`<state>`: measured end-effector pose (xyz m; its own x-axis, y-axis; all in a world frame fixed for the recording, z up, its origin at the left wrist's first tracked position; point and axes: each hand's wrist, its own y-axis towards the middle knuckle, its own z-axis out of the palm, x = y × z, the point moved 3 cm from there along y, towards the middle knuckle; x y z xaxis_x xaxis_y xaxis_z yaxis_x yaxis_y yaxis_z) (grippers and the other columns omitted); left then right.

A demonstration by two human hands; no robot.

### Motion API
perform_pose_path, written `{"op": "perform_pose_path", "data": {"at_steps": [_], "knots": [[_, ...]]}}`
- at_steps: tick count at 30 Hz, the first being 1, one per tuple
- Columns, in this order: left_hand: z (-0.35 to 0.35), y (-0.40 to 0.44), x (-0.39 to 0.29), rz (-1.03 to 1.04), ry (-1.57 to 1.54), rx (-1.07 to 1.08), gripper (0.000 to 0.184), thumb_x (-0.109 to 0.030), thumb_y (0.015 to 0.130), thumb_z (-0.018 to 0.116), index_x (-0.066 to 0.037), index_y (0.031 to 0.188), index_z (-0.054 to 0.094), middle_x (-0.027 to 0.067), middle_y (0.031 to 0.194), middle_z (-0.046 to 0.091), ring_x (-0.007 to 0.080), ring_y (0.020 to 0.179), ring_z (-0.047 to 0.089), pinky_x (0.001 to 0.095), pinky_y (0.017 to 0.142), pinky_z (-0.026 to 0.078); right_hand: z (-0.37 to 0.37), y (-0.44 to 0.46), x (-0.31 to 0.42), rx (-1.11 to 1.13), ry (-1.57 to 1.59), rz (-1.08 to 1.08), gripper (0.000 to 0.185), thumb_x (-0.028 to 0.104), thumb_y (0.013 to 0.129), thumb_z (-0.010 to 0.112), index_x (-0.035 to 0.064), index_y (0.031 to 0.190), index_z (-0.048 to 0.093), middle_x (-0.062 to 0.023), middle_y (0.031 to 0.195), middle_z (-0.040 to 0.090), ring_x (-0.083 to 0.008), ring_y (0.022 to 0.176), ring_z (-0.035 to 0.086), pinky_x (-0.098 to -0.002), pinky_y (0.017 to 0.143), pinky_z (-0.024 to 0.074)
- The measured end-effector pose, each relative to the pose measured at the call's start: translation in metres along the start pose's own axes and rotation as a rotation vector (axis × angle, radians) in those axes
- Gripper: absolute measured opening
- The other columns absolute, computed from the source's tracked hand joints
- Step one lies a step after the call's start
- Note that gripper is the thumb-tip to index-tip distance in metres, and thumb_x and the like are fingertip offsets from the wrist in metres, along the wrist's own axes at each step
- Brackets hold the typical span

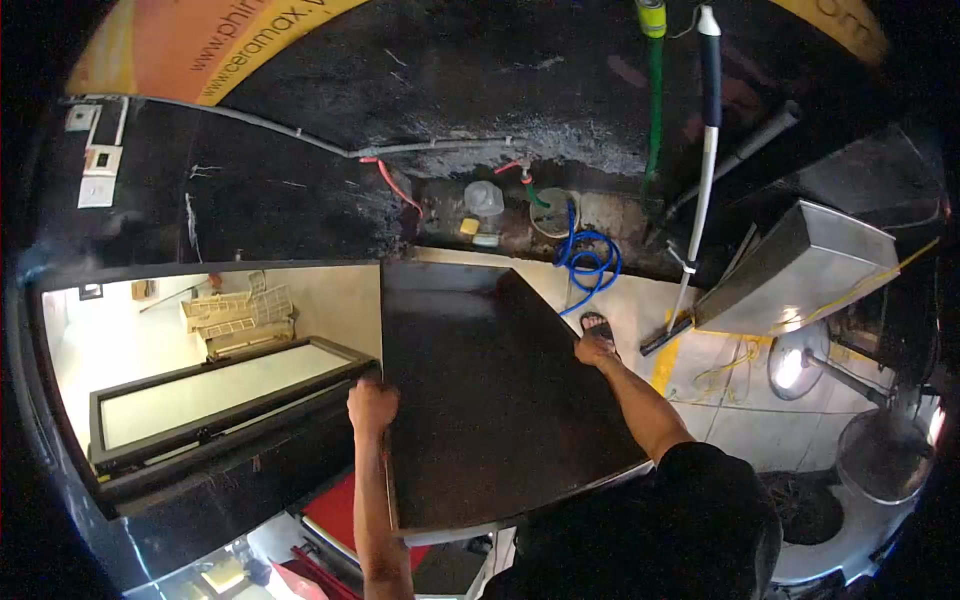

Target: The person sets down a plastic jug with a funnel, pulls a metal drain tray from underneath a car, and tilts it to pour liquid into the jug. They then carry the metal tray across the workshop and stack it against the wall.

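Observation:
A large dark, flat panel (pixel 480 400) with a pale near edge and what looks like a raised far end lies in front of my body. At its left edge, my left hand (pixel 372 406) is closed in a fist-like grip. Farther up on the opposite side, my right hand (pixel 597 350) has its fingers curled over the right edge. The fingertips of both hands are hidden. Just beyond my right hand, a sandaled foot (pixel 597 326) shows on the pale floor.
A coiled blue hose (pixel 592 262) lies beyond the panel, near a round bucket (pixel 553 214). To the right are a long-handled squeegee (pixel 702 190), a metal box-like duct (pixel 800 270) and a lamp (pixel 798 366). A framed window opening (pixel 230 400) is at left.

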<state>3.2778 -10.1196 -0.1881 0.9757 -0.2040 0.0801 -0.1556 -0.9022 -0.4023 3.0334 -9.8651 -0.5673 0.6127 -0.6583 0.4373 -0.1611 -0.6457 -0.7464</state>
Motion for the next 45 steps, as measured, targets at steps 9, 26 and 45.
{"op": "perform_pose_path", "data": {"at_steps": [9, 26, 45], "knots": [[-0.038, 0.076, -0.092, 0.176, 0.12, 0.05, 0.035, -0.025, 0.073, 0.064, 0.005, 0.09, 0.066, 0.0279, 0.089, 0.066, 0.045, 0.088, 0.064, 0.0506, 0.078, 0.053, 0.069, 0.112, -0.076, -0.457, -0.058, -0.117, 0.04, 0.039, 0.085, 0.057, 0.007, 0.107, 0.068, -0.0216, 0.116, 0.063, -0.0366, 0.105, 0.063, -0.0509, 0.083, 0.0523], [-0.074, 0.118, -0.206, 0.008, 0.414, 0.138, 0.041, -0.022, 0.074, 0.057, 0.0, 0.108, 0.063, 0.0254, 0.113, 0.063, 0.0415, 0.108, 0.061, 0.0453, 0.09, 0.051, 0.049, 0.106, -0.03, -0.062, 0.018, -0.316, 0.021, 0.019, 0.079, 0.058, 0.0062, 0.086, 0.073, -0.0182, 0.09, 0.07, -0.0337, 0.089, 0.066, -0.0473, 0.07, 0.056], [0.049, 0.195, -0.036, 0.42, 0.258, 0.253, 0.035, -0.022, 0.067, 0.066, 0.005, 0.089, 0.067, 0.0271, 0.091, 0.067, 0.0395, 0.089, 0.067, 0.0456, 0.072, 0.052, 0.012, 0.061, -0.06, 0.067, 0.09, -0.083, 0.025, 0.02, 0.083, 0.057, 0.0032, 0.096, 0.07, -0.0172, 0.104, 0.069, -0.0345, 0.096, 0.067, -0.0521, 0.076, 0.0541]]}}
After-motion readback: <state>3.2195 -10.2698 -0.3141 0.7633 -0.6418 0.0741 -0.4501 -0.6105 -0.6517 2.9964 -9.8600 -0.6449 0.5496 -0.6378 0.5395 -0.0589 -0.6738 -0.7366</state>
